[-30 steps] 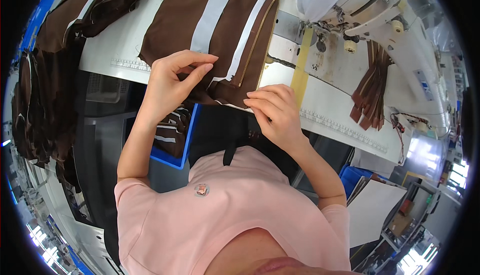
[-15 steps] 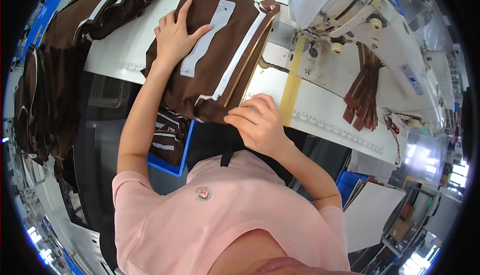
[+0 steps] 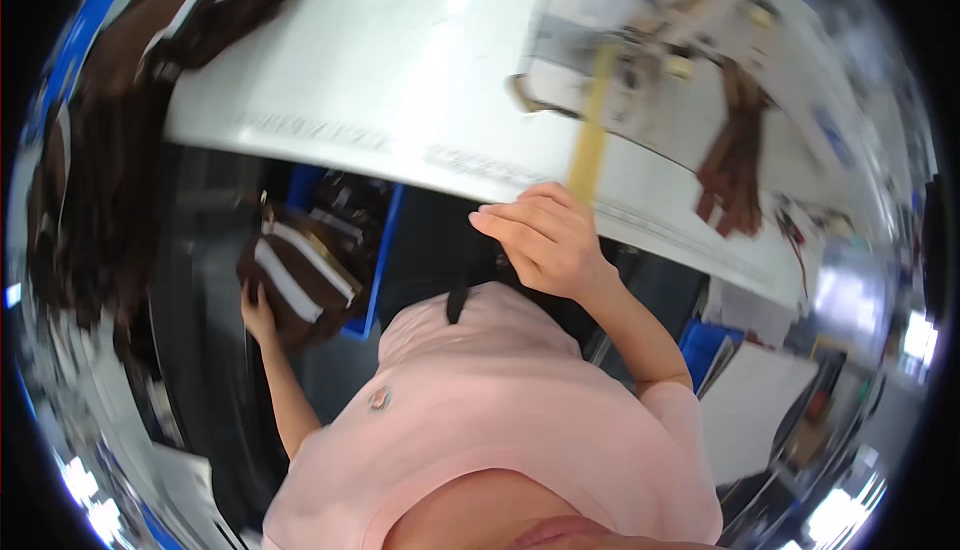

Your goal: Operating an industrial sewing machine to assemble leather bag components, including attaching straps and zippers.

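Observation:
My left hand (image 3: 258, 316) is low at the left, below the table's front edge, with its fingers around the edge of a folded brown fabric piece (image 3: 283, 312). A white stripe and a gold-coloured zipper-like edge run along that piece, which is over a blue bin (image 3: 384, 262). More brown cloth (image 3: 352, 195) lies inside the bin. At the front edge of the white table (image 3: 400, 80), my right hand (image 3: 548, 242) is closed, its fingers pressed together and nothing visible in them. Near it a yellow strip (image 3: 592, 140) runs up to the sewing machine (image 3: 790, 70).
A bundle of brown strips (image 3: 735, 155) lies on the table at the right, beside loose wires. Brown garments (image 3: 110, 170) with white trim are heaped at the left. Papers (image 3: 755, 400) and a blue holder (image 3: 705, 350) stand below the table at the right.
The brown fabric piece has left the table and moved down and left over the bin with my left hand. My right hand has let go of its near edge and stayed near the table's front.

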`<state>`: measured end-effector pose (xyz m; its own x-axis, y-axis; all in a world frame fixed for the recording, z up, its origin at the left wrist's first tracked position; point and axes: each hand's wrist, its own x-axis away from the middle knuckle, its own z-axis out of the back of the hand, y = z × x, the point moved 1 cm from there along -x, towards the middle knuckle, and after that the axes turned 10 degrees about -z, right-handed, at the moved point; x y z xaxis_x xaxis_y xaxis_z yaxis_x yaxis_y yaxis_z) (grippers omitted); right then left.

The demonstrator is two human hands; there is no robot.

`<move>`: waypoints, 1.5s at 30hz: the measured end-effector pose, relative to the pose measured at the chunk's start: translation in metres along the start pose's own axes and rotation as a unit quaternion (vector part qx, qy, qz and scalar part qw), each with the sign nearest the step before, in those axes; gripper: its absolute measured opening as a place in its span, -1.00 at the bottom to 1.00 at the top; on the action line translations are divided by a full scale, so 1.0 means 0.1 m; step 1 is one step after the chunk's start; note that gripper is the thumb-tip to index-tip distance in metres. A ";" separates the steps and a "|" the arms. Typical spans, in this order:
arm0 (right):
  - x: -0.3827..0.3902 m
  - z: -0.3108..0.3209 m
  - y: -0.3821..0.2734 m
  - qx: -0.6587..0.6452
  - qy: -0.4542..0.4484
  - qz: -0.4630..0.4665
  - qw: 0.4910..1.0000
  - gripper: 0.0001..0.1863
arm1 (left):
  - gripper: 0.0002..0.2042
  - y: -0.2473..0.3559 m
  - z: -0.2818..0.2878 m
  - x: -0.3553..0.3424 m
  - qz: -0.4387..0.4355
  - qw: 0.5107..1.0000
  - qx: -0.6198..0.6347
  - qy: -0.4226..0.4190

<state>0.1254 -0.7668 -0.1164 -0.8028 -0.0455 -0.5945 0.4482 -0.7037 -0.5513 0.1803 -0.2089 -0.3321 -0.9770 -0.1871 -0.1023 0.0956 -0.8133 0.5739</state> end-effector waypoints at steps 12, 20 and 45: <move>0.12 1.75 1.50 0.418 0.215 -0.441 0.764 -0.65 | -0.75 4.86 -0.51 -0.01 -0.392 0.478 0.255 -0.743; 0.01 1.79 1.87 0.401 0.216 -0.306 0.836 -0.58 | -0.68 6.48 -1.76 0.47 -0.202 0.556 0.422 -0.687; -0.24 1.02 0.25 -0.322 -0.068 -0.472 0.818 -0.72 | -0.70 5.33 -0.79 0.41 -0.236 0.665 0.564 -0.429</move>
<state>0.1160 -0.8557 -0.0564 -0.9272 0.1933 0.3207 -0.3180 0.0457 -0.9470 0.2068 -0.6938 -0.0949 -0.6427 0.7196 -0.2627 0.0092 0.3502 0.9366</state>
